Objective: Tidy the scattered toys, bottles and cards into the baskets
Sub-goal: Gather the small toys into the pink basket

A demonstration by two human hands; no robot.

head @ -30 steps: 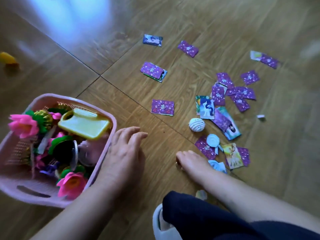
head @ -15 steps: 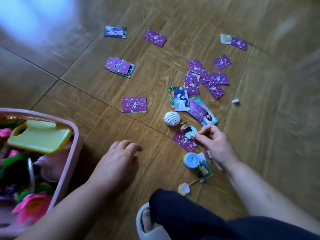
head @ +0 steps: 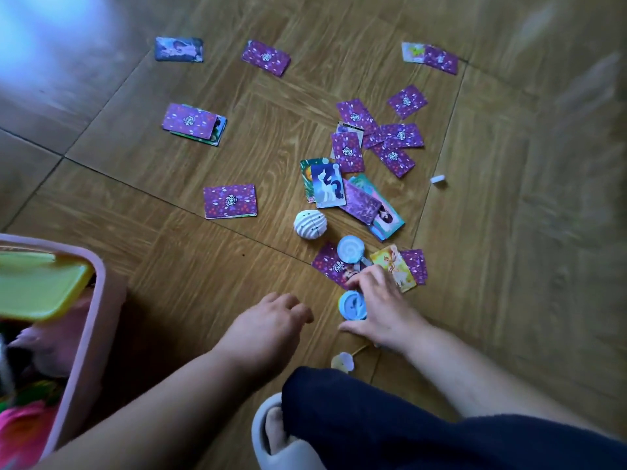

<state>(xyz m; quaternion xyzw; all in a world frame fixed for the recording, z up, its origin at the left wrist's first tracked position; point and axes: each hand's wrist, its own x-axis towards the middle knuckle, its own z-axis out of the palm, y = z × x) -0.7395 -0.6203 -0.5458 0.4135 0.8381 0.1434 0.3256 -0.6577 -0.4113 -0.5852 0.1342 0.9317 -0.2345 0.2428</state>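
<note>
Head view: a round pale-blue plastic disc point(head: 353, 306) lies on the wood-patterned floor point(head: 509, 232) at the near edge of a scatter of purple-backed picture cards point(head: 347, 150). The right hand point(head: 383, 310) has its fingers and thumb curled round the disc. The left hand point(head: 268, 325) rests on the floor beside it, fingers loosely bent and holding nothing. A pink plastic basket point(head: 101, 320) full of toys stands well to the left.

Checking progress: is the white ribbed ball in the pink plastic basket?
No, the white ribbed ball lies on the wooden floor.
</note>
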